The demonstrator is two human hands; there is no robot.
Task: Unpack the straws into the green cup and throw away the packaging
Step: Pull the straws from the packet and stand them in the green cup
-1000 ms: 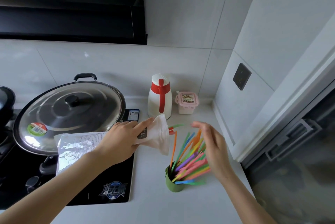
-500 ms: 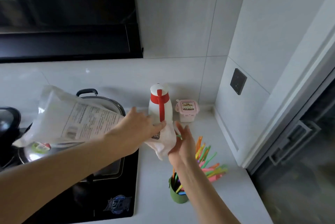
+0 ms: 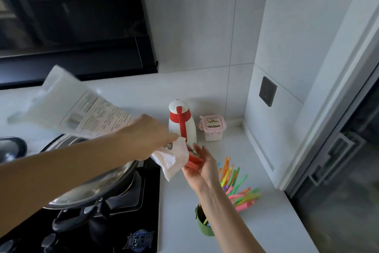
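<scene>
Firmly, left hand fingers gripping packaging, right hand fingers straight, cradling red straws above green cup

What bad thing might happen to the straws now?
The red straws at the mouth of the bag lie loosely on the open right hand and might slip onto the counter. The fanned straws lean far out of the green cup, so the forearm right above might tip it.

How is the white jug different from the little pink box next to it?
The white jug is tall and rounded with a red handle; the pink box is short and squarish. The jug narrows to a red-banded top; the box has a flat labelled lid. Both stand upright on the counter by the wall.
</scene>
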